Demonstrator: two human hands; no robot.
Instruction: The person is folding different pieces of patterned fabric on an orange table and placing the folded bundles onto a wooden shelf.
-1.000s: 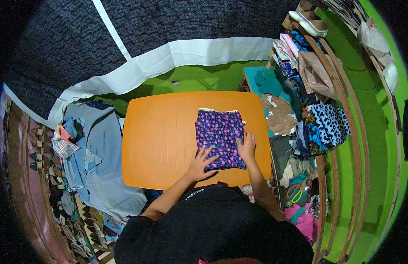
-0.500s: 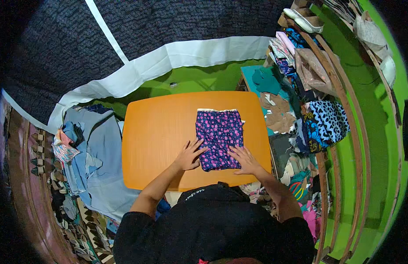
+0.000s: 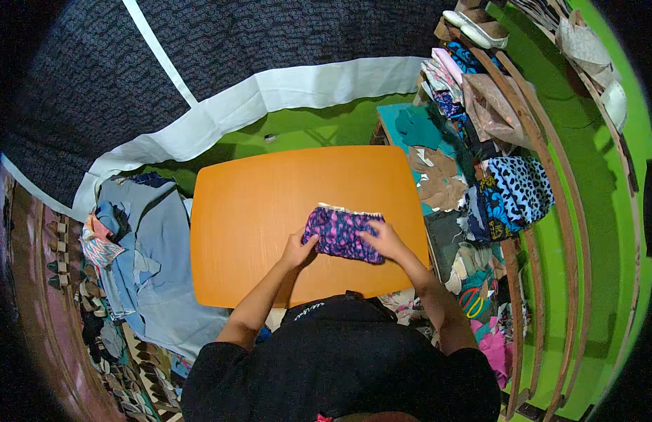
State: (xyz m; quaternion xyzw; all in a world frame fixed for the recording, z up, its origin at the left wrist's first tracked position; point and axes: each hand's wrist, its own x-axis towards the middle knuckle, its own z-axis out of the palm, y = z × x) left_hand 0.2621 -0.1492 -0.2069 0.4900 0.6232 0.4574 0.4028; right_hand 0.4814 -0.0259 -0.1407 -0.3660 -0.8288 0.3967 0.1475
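Observation:
A folded piece of dark blue cloth with pink flowers (image 3: pixel 340 232) is held over the right half of an orange table (image 3: pixel 248 218). A pale strip runs along its far edge. My left hand (image 3: pixel 298 250) grips the cloth's left side, the thumb on top and the other fingers out of sight beneath. At the right side my right hand (image 3: pixel 383 240) is closed on the cloth near its edge. The cloth is slightly blurred, and I cannot tell whether its underside touches the table.
Grey-blue fabric (image 3: pixel 164 260) is heaped left of the table. To the right lie brown cloth scraps (image 3: pixel 438 179), scissors with coloured handles (image 3: pixel 472 302) and a folded spotted cloth (image 3: pixel 519 186) by wooden rails (image 3: pixel 568 239). A dark curtain (image 3: pixel 283 35) hangs beyond.
Both hands have gone from lying flat on the flowered cloth to gripping its sides. The cloth now looks shorter from front to back, its far edge drawn nearer to me.

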